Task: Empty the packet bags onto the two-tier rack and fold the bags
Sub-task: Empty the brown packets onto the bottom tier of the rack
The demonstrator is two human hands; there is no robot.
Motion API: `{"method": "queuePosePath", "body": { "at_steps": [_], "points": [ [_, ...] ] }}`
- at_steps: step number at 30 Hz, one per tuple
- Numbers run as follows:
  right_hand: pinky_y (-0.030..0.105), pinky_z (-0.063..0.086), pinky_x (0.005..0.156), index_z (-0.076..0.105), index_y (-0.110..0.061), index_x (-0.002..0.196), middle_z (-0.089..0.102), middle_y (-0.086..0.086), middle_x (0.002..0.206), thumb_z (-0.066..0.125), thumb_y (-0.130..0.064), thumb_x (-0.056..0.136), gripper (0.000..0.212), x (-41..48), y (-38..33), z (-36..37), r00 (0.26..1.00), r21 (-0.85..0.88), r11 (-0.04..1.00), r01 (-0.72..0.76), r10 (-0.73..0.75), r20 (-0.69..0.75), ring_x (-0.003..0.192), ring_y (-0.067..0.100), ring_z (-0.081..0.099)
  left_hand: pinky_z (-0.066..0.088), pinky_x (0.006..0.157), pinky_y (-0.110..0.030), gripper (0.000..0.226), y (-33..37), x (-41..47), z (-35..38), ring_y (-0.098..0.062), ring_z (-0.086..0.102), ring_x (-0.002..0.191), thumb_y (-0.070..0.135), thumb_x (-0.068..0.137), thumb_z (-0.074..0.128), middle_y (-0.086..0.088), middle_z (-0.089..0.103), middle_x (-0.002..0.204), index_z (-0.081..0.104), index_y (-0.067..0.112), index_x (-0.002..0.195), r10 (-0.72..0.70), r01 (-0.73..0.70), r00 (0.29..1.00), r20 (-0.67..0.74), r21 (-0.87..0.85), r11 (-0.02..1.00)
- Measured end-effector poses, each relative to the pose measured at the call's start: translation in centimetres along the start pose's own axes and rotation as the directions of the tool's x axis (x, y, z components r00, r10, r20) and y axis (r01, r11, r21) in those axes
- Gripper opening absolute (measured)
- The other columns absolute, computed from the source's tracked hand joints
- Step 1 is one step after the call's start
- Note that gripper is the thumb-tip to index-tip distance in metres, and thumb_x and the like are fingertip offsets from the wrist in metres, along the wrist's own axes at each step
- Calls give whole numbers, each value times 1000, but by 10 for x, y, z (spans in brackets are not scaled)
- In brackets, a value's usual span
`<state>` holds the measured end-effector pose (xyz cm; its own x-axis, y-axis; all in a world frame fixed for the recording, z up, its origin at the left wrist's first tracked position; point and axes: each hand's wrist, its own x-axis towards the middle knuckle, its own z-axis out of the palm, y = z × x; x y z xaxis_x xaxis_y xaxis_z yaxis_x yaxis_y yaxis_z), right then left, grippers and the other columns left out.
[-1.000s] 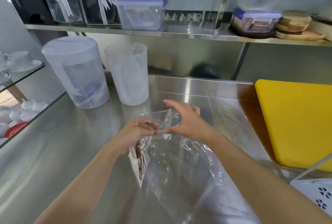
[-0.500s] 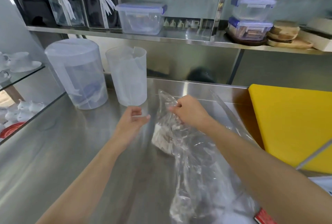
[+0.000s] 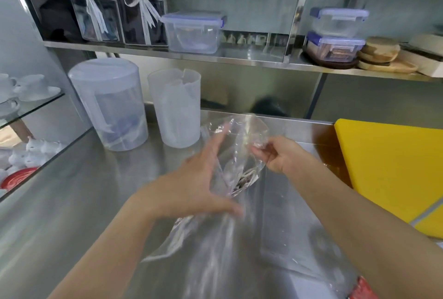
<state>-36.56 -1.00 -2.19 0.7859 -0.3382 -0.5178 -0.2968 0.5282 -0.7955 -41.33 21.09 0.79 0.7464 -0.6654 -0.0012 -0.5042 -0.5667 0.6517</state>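
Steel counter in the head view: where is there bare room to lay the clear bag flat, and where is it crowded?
The steel counter is bare at front left, bordered by the glass shelf, the lidded pitcher and the left hand. It is crowded at centre, where the right hand pinches the clear bag, and at right by the yellow board.

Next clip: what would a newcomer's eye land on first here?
Probably the crumpled clear plastic bag at centre, above the steel counter: the right hand pinches its top while the left hand lies open against its side. Next, the bright yellow board at the right edge.
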Motion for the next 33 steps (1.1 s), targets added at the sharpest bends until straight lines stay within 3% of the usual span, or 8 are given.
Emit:
{"method": "queuePosePath", "body": {
  "at_steps": [3,6,11,16,19,21,29,33],
  "points": [
    [36,55,39,53,7,96,68,23,71,44,-4,92,14,-7,-1,-1,999,-37,999,-24,26,40,41,30,65,48,93,-43,20,-9,19,-2,-22,64,100,25,76,54,0,71,101,61,37,90,-48,-31,863,-503,-147,989],
    [27,53,36,54,1,81,66,15,47,52,-23,91,26,-9,-1,-9,996,-189,982,-7,24,86,39,22,64,52,86,-44,35,-15,35,-21,-19,69,83,14,73,50,17,68,72,58,48,69,-134,-7,779,-613,-221,975],
    [17,44,32,56,-4,72,58,6,41,48,-53,86,52,-7,-8,-25,996,-182,981,64,-53,67,29,13,52,52,83,-50,40,12,61,-63,-29,67,82,4,77,54,0,67,74,58,40,60,-38,-87,769,-638,-163,983],
    [18,41,39,52,-11,68,57,2,41,50,-17,92,25,-6,3,-44,968,-245,944,223,-243,-56,36,10,49,52,81,-48,40,42,75,-92,-25,64,77,0,79,54,-7,68,80,56,37,62,171,-168,827,-536,54,984],
    [24,40,55,58,-8,84,60,8,72,59,-1,82,8,-8,18,-56,947,-473,838,273,-320,-22,61,14,51,53,80,-47,31,63,77,-104,-28,64,78,1,82,57,-14,69,85,57,30,71,279,-220,819,-502,174,960],
    [27,43,66,56,-6,108,58,8,98,68,-2,76,35,-4,32,-61,967,-502,829,246,-248,65,80,15,54,54,79,-46,27,73,77,-113,-30,65,78,3,83,57,-16,69,84,58,28,73,328,-259,804,-496,204,944],
    [32,26,101,24,-32,142,39,-9,139,72,-26,74,84,0,46,-61,922,-29,979,201,-179,343,127,11,34,52,67,-15,29,91,68,-152,-1,66,64,-6,82,59,8,69,64,61,21,75,381,-497,713,-589,-41,867],
    [27,38,86,59,-20,111,70,-8,95,67,-23,76,36,-12,15,-62,863,143,939,312,-343,370,97,9,59,54,70,-20,24,76,70,-148,-2,67,62,-5,79,62,13,71,59,62,18,75,197,-452,725,-660,-241,859]
  ]
}}
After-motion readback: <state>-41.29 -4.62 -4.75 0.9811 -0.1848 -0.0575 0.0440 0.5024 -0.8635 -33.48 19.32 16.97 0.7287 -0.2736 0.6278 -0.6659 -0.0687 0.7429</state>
